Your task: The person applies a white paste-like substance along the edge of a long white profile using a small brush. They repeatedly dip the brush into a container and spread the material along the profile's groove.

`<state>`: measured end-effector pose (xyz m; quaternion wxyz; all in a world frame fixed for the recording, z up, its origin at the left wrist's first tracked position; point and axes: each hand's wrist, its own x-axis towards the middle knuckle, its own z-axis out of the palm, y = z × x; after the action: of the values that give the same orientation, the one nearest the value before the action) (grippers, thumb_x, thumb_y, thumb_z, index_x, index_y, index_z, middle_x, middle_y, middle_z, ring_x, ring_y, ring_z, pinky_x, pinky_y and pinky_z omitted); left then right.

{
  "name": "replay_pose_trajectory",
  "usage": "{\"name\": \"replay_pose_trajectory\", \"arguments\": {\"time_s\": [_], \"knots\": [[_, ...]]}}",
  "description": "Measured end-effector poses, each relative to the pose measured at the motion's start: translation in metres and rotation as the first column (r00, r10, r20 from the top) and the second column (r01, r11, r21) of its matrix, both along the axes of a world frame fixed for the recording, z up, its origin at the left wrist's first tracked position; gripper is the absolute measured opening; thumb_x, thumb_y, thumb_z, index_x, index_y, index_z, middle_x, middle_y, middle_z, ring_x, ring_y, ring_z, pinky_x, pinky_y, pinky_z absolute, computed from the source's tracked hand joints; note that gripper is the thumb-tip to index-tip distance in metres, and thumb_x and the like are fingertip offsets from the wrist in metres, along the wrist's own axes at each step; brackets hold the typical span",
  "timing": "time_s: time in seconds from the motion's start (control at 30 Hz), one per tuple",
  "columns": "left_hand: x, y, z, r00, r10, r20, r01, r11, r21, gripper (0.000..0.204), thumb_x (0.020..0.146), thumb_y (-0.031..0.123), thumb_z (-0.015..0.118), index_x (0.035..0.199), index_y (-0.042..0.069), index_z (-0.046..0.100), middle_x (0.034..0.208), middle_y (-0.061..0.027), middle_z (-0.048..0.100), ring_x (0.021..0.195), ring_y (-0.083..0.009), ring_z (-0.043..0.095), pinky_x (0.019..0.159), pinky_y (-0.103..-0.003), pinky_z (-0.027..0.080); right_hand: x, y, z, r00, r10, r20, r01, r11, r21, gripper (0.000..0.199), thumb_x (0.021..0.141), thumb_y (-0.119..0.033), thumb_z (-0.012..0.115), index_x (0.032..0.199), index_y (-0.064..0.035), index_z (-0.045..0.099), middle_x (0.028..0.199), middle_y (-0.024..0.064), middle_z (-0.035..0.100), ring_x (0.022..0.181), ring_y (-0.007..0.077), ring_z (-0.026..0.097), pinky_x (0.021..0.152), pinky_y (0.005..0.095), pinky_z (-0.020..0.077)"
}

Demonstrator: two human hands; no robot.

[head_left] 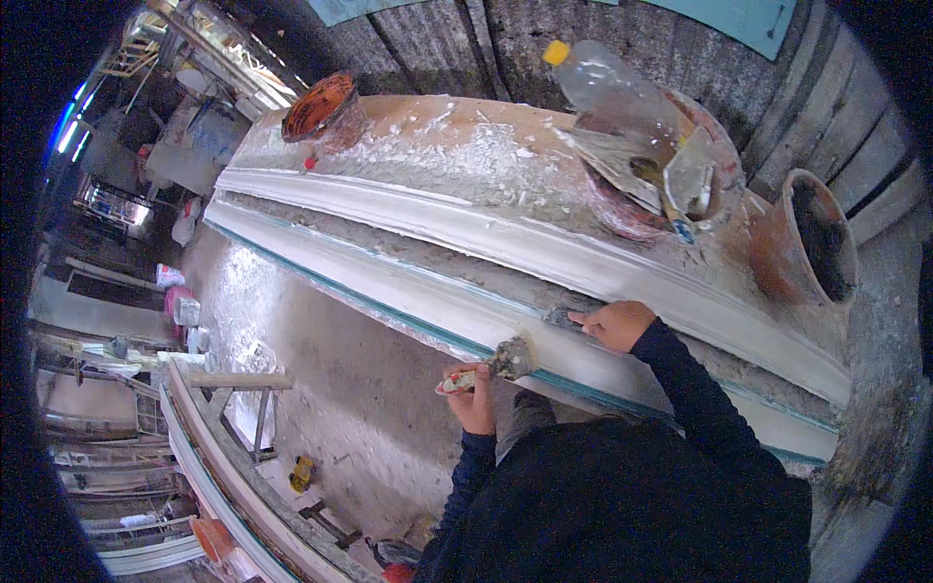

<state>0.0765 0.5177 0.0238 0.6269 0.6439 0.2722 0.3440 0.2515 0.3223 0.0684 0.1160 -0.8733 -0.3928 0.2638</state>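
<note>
Two long white plaster mouldings (408,282) lie side by side on the bench, the nearer one edged with a teal strip. My right hand (619,326) is closed over the nearer moulding, index finger stretched along a small grey-bladed putty knife (561,316). The blade rests at the gap between the two mouldings. Lower and to the left, my left hand (474,400) grips the red and white handle of a scraper (511,358). Grey plaster covers that scraper's blade, held by the front edge of the near moulding.
Along the back of the bench stand an orange bucket (326,109), a clear bottle (617,89) with a yellow cap, a pinkish tub (622,209) with boards and a brush, and a terracotta-coloured bucket (799,243). More mouldings (209,452) lie at the lower left.
</note>
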Motion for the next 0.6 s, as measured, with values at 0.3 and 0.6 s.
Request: {"name": "replay_pose_trajectory", "arguments": {"time_s": [0.3, 0.6], "knots": [[0.011, 0.027, 0.014, 0.987, -0.127, -0.095, 0.12, 0.99, -0.078, 0.015, 0.078, 0.009, 0.063, 0.083, 0.005, 0.049, 0.078, -0.0026, 0.051, 0.072, -0.0078, 0.048, 0.066, -0.022, 0.04, 0.024, 0.079, -0.019, 0.996, 0.027, -0.083, -0.014, 0.988, 0.151, 0.034, 0.085, -0.032, 0.044, 0.119, -0.0339, 0.048, 0.083, 0.0113, 0.062, 0.073, 0.0308, 0.059, 0.065, 0.0426, 0.0461], [0.03, 0.075, 0.019, 0.999, -0.043, -0.007, 0.043, 0.998, -0.044, 0.013, 0.079, 0.004, 0.059, 0.086, 0.004, 0.047, 0.082, -0.0052, 0.051, 0.076, -0.011, 0.048, 0.071, -0.025, 0.04, 0.016, -0.022, 0.011, 0.992, 0.016, -0.127, -0.042, 0.978, -0.205, 0.038, 0.087, -0.046, 0.036, 0.123, -0.0373, 0.042, 0.09, 0.0114, 0.062, 0.073, 0.0324, 0.06, 0.062, 0.0419, 0.0489]]}}
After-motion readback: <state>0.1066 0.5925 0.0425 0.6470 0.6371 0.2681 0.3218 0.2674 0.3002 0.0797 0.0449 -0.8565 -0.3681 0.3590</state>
